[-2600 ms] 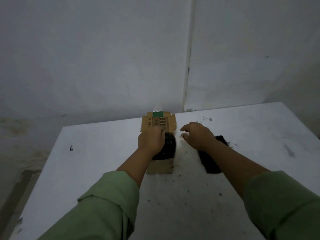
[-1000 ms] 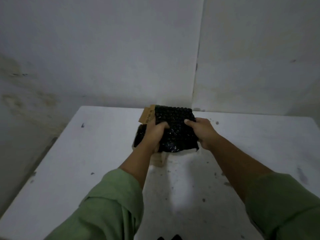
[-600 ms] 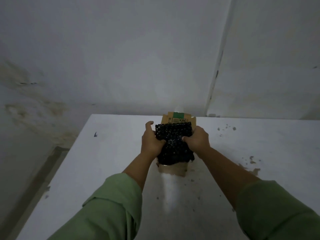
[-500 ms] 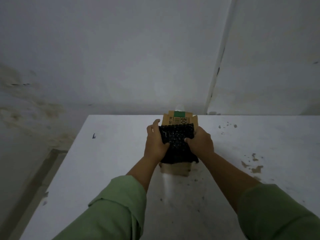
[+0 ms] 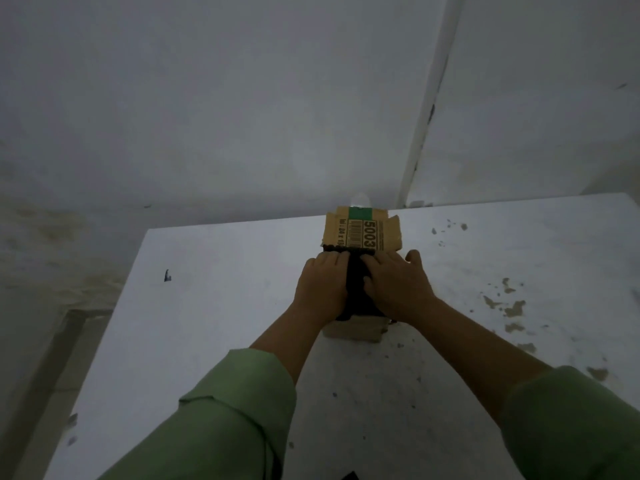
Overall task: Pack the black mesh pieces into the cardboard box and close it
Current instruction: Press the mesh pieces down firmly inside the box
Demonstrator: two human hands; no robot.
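A small cardboard box (image 5: 353,330) stands near the far edge of the white table (image 5: 214,306). Its lid (image 5: 362,233), printed with a barcode and a green strip, stands upright at the back. Black mesh pieces (image 5: 355,289) fill the box up to the top. My left hand (image 5: 322,285) lies flat on the left half of the mesh. My right hand (image 5: 398,285) lies flat on the right half with the thumb spread out. Both palms press down on the mesh without gripping it. Most of the mesh is hidden under my hands.
Brownish stains (image 5: 509,306) mark the table to the right of the box. A small dark mark (image 5: 167,276) sits at the left. The wall rises right behind the box. The table's left edge drops to the floor (image 5: 52,341).
The mesh piece that both hands held above the box has gone down into it. My hands have let go of its sides and now rest flat on top of it.
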